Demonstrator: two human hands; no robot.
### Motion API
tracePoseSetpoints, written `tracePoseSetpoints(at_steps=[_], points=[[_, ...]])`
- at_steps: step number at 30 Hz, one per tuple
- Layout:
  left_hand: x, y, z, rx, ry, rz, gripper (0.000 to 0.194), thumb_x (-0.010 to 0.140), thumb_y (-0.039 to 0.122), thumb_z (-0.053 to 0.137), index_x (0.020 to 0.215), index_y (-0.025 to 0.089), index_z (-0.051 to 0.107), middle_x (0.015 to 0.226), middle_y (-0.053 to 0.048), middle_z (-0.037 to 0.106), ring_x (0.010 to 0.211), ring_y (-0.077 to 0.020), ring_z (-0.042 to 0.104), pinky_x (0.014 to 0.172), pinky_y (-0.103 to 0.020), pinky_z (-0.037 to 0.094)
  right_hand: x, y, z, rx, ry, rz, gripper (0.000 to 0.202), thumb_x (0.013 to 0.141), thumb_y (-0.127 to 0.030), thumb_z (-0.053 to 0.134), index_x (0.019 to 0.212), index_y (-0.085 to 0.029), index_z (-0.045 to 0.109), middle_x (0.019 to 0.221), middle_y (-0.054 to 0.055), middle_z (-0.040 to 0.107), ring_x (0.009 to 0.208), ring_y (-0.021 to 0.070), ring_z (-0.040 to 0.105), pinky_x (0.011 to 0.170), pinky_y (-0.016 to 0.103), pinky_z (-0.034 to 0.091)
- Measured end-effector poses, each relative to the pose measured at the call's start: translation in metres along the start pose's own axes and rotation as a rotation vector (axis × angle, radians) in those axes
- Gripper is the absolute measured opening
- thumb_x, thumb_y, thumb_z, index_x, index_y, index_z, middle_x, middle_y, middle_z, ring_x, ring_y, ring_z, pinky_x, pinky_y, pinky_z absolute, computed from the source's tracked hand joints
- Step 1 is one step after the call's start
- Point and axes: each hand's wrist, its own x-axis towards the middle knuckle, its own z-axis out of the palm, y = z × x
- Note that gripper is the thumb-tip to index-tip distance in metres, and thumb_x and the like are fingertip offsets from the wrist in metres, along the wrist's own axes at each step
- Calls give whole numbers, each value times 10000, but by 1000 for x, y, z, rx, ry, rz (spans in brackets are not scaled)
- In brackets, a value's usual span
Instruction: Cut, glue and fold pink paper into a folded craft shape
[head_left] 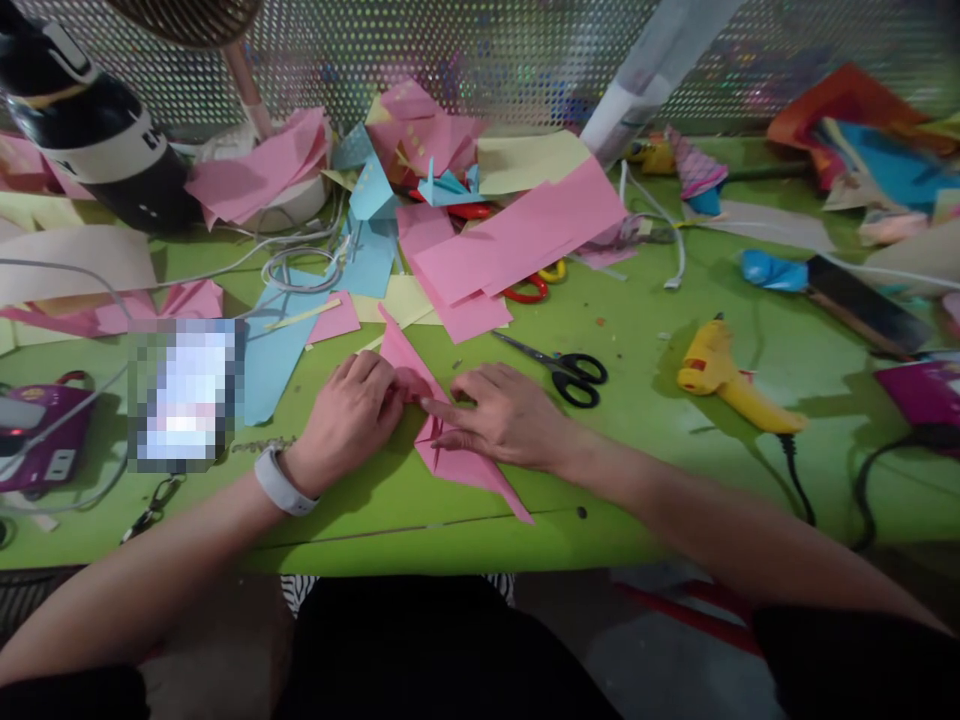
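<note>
A folded sheet of pink paper (pixel 465 474) lies at a slant on the green table, with pointed ends at its far and near tips. My left hand (pixel 356 405), a pale band on its wrist, pinches the paper's left edge with curled fingers. From the other side my right hand (pixel 506 415) lies over the middle of the paper, its index finger and thumb reaching onto the folds. Part of the paper is hidden beneath the fingers. Black-handled scissors (pixel 577 377) rest just beyond my right hand.
A phone (pixel 187 395) lies left on the green table (pixel 630 345). A yellow glue gun (pixel 739 380) with a black cord is at right. Behind are pink sheets (pixel 517 235), blue paper (pixel 277 350), white cable (pixel 300 270) and a dark bottle (pixel 105 130) before a perforated metal panel (pixel 502 60).
</note>
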Motion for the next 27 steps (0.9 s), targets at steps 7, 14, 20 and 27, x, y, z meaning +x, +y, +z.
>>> tracePoseSetpoints(at_steps=[7, 14, 20, 27], points=[[-2, -1, -6, -170, -9, -38, 108, 937, 204, 486, 865, 179, 564, 891, -76, 599, 840, -202, 578, 749, -372, 513, 1, 2, 3, 0, 13, -14, 485, 931, -630, 457, 1243, -330, 675, 914, 75, 595, 824, 208, 481, 703, 348, 402], [-3, -1, -10, -261, -35, -89, 71, 913, 186, 521, 862, 175, 568, 940, -82, 614, 903, -213, 588, 811, -392, 505, 0, 7, 9, -59, 72, -74, 519, 935, -625, 451, 1347, -341, 591, 904, 57, 581, 825, 195, 482, 692, 321, 402], [0, -1, -10, -302, -33, -145, 130, 957, 248, 507, 895, 185, 602, 933, -63, 640, 908, -201, 599, 811, -365, 496, 1, 7, 9, -144, 173, -159, 572, 951, -610, 421, 1399, -278, 548, 875, 66, 576, 813, 190, 475, 667, 306, 405], [0, -2, -6, -211, -92, -167, 174, 973, 272, 490, 882, 180, 607, 998, -69, 654, 948, -217, 594, 855, -402, 443, 0, 6, 8, -176, 174, -157, 543, 957, -589, 439, 1389, -283, 560, 879, 63, 577, 807, 187, 472, 666, 304, 401]])
